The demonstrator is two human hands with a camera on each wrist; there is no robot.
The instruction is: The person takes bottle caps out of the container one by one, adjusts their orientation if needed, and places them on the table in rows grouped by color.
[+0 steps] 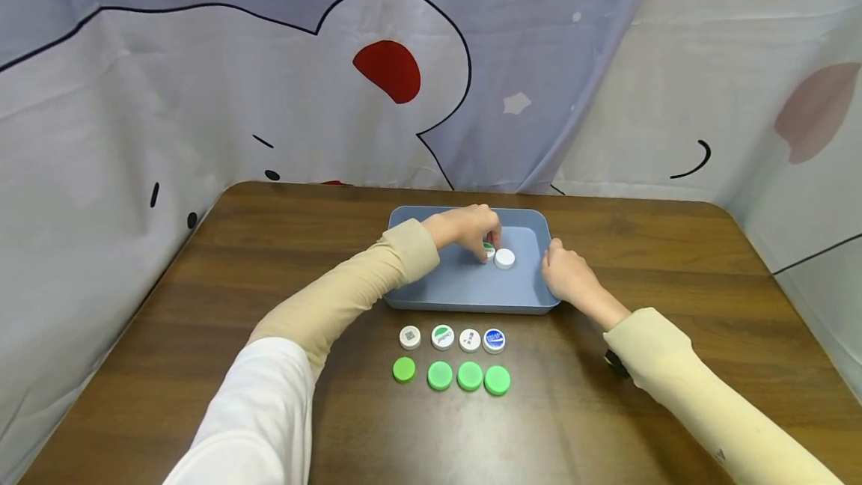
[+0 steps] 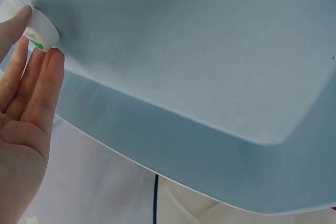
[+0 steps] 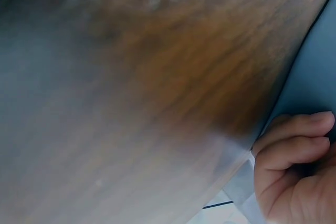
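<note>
My left hand (image 1: 473, 226) reaches into the blue-grey tray (image 1: 465, 290) and pinches a white bottle cap with a green-marked label (image 1: 489, 248) between thumb and fingers. In the left wrist view, this labelled cap (image 2: 44, 31) stands tilted on its edge at the fingertips. Right beside it in the tray is a plain white cap (image 1: 504, 259). My right hand (image 1: 569, 274) grips the tray's right rim; its curled fingers (image 3: 294, 148) show against the tray wall in the right wrist view.
In front of the tray, a row of white caps with printed tops (image 1: 442, 337) lies above a row of green caps (image 1: 440, 376). A small black object (image 1: 616, 363) is partly hidden under the right sleeve. A patterned curtain (image 1: 296, 103) hangs behind the wooden table (image 1: 229, 260).
</note>
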